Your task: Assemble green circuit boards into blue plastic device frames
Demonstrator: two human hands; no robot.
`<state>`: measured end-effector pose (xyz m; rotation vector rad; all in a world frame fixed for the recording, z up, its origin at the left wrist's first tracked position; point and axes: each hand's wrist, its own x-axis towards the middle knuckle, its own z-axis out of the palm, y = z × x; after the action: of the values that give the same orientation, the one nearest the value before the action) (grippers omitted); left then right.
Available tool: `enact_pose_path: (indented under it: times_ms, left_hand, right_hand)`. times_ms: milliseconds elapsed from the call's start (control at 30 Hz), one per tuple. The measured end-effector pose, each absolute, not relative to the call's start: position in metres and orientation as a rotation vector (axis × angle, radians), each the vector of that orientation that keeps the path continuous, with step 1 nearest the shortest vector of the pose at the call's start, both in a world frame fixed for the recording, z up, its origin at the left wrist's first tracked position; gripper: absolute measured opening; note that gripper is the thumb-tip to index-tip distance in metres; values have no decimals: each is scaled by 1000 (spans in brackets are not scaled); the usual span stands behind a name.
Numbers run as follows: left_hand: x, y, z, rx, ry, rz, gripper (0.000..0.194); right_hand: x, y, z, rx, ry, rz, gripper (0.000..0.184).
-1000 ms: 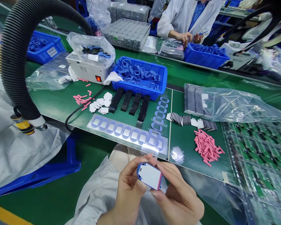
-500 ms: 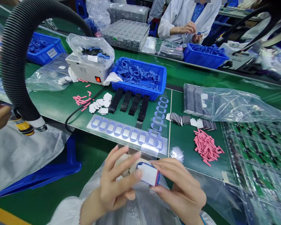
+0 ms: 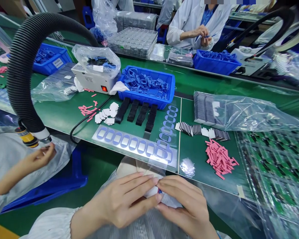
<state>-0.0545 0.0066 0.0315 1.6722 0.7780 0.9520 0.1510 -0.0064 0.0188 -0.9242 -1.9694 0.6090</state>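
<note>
a long green worktop (image 3: 194, 151) crosses the room from 9 to 3 o'clock, its near edge trimmed in pale material. a thin pale line (image 3: 180, 113) divides the surface near centre. floor (image 3: 74, 197): green, with a yellow stripe (image 3: 1, 230) at 8 o'clock. a blue stool (image 3: 76, 166) stands at 8 o'clock, nearer than the stripe to the centre; a further blue seat (image 3: 88, 16) is noted at 11 o'clock. lighting is cool white, leaving soft sheen on the worktop.
</note>
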Motion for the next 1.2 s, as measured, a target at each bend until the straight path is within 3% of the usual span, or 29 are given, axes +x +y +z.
enact_pose_path:
  times_ms: [100, 200, 333, 400, 467, 733, 900, 1200]
  left_hand:
    - [-58, 3, 14, 2265, 644, 967, 54]
    - [-58, 0, 2, 2326, 724, 963, 59]
    - [-50, 3, -5, 1577, 996, 1063, 36]
    - [-45, 6, -7, 1125, 1087, 1064, 21]
    - [-39, 10, -9, 812, 1093, 1040, 22]
    - [-18, 12, -18, 462, 1006, 943, 35]
    - [-9, 6, -36, 492, 1031, 971, 36]
    - [-13, 3, -53, 647, 1055, 1014, 32]
  right_hand:
    - [155, -5, 15, -934, -1968, 605, 21]
    - [165, 1, 5, -1018, -2006, 475, 33]
    - [181, 11, -16, -1237, -2165, 2, 42]
    - [184, 14, -25, -1220, -2253, -175, 30]
    - [184, 15, -32, -1138, -2275, -265, 20]
    - [190, 0, -33, -923, -2372, -218, 20]
    - [188, 6, -33, -1107, -2237, -26, 25]
    - [171, 23, -40, -1267, -2245, -105, 26]
